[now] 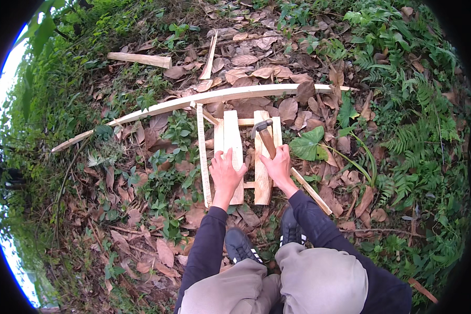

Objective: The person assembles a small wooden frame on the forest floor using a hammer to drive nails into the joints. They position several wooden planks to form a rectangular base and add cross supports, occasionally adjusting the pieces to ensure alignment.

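My right hand [277, 165] is closed round the wooden handle of a claw hammer [267, 140], whose dark metal head points away from me over the right-hand board [262, 186]. Fingers spread, my left hand [227, 171] lies on the left-hand board [234, 131]. Both pale boards run away from me, side by side with a gap between them. Short crosspieces [249, 184] show in that gap near both ends. A narrow rough strip of wood [203, 157] lies just left of the boards.
Beyond the boards a long pale pole [220, 96] stretches across the leaf-covered ground. Farther off lie a short timber piece [139, 59] and a thin split piece [209, 57]. Another stick [311, 191] rests right of my right hand. Ferns [421, 133] grow at the right; my shoes [242, 245] are close by.
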`<act>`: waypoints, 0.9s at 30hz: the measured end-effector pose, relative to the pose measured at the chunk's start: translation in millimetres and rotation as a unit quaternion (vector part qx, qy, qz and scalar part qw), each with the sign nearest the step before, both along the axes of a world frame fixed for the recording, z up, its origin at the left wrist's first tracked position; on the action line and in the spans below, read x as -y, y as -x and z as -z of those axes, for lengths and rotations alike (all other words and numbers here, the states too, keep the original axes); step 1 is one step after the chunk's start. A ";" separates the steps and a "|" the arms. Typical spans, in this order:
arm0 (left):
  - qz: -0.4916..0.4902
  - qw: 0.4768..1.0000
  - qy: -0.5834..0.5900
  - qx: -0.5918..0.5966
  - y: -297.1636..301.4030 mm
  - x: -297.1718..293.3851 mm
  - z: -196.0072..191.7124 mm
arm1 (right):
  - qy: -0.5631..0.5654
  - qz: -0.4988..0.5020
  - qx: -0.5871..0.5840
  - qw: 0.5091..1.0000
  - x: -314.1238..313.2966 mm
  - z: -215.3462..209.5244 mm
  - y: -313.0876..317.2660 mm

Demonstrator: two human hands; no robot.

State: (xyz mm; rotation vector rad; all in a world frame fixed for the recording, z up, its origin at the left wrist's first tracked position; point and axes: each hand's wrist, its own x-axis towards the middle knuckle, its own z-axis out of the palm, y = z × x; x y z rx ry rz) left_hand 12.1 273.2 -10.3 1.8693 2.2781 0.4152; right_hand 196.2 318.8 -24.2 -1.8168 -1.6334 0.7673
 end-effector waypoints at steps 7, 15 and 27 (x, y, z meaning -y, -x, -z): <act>-0.016 0.998 -0.050 0.018 -0.6 6.6 17.3 | 0.051 -0.049 0.073 0.995 -5.1 -18.8 13.0; -0.030 0.999 -0.028 0.035 -2.4 11.1 8.8 | 0.064 -0.071 0.136 0.986 -6.8 -23.9 19.7; 0.092 0.973 -0.107 0.181 -11.0 22.7 -2.4 | 0.073 -0.069 0.016 0.995 -24.9 -17.5 -15.2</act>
